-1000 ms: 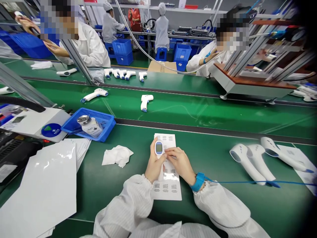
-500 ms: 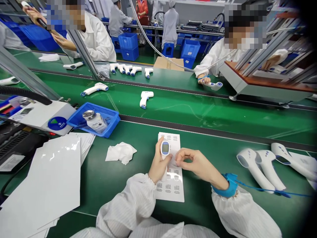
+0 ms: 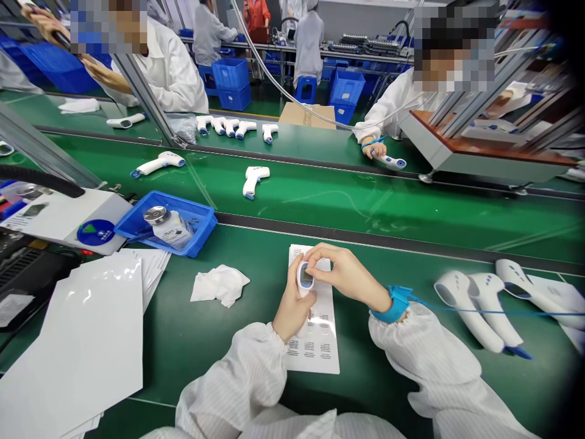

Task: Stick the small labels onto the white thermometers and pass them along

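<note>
A white infrared thermometer (image 3: 301,291) with a blue-rimmed screen is upright in my left hand (image 3: 291,314), whose fingers wrap round it. Thumb and forefinger of my right hand (image 3: 350,274) are pinched together at the upper edge of the screen. Whatever they hold, if anything, is too small to make out. A blue wrist strap (image 3: 393,303) with a cord circles my right wrist. Under both hands lies a white sheet of printed labels (image 3: 315,360), partly covered by them.
To the right lie several more thermometers (image 3: 473,314). A crumpled white cloth (image 3: 220,285), a blue tray (image 3: 201,235) holding a bottle, and white sheets (image 3: 98,329) are on the left. Beyond runs a green conveyor belt (image 3: 329,192) carrying thermometers. Co-workers sit across it; one person's hand (image 3: 375,149) holds a thermometer.
My right hand has moved up and left from the label sheet to the thermometer's screen. My left hand keeps its hold. Thermometers on the belt have shifted left.
</note>
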`<move>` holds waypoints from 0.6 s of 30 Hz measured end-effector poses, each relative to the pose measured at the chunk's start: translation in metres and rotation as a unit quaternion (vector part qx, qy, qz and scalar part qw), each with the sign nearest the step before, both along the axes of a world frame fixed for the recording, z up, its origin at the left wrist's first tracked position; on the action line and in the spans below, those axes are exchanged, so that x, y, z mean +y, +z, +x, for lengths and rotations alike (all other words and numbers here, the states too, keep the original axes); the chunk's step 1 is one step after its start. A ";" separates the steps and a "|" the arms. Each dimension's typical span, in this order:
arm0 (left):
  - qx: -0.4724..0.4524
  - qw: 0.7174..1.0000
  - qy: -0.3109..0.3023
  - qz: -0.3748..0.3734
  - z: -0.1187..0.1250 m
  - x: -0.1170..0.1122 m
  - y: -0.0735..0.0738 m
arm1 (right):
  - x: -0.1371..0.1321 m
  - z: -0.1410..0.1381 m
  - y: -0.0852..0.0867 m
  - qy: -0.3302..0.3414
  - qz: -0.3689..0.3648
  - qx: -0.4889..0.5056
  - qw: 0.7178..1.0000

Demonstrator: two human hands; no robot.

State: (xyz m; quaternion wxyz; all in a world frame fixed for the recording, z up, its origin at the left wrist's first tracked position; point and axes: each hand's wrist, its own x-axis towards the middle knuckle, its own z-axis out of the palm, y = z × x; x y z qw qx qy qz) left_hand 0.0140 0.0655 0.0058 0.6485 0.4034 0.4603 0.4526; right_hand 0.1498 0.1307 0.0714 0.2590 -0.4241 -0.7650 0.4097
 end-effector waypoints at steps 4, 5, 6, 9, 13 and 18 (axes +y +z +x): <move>0.005 1.000 -0.007 0.000 0.000 -0.001 0.000 | 0.002 -0.002 0.002 -0.006 -0.004 -0.017 1.000; 0.005 1.000 -0.007 0.000 -0.001 -0.001 0.000 | 0.003 -0.002 0.002 -0.009 -0.004 -0.020 1.000; 0.005 1.000 -0.008 0.001 -0.001 -0.001 0.001 | 0.003 -0.003 0.002 -0.011 -0.005 -0.022 1.000; 0.000 1.000 -0.008 -0.002 -0.001 -0.001 0.003 | 0.004 -0.003 0.002 -0.014 -0.007 -0.023 1.000; -0.003 1.000 -0.003 -0.013 -0.001 0.000 0.005 | 0.005 -0.003 0.004 -0.011 -0.007 -0.019 1.000; -0.001 1.000 -0.007 -0.012 -0.001 0.000 0.006 | 0.005 -0.004 0.005 -0.015 -0.009 -0.028 0.999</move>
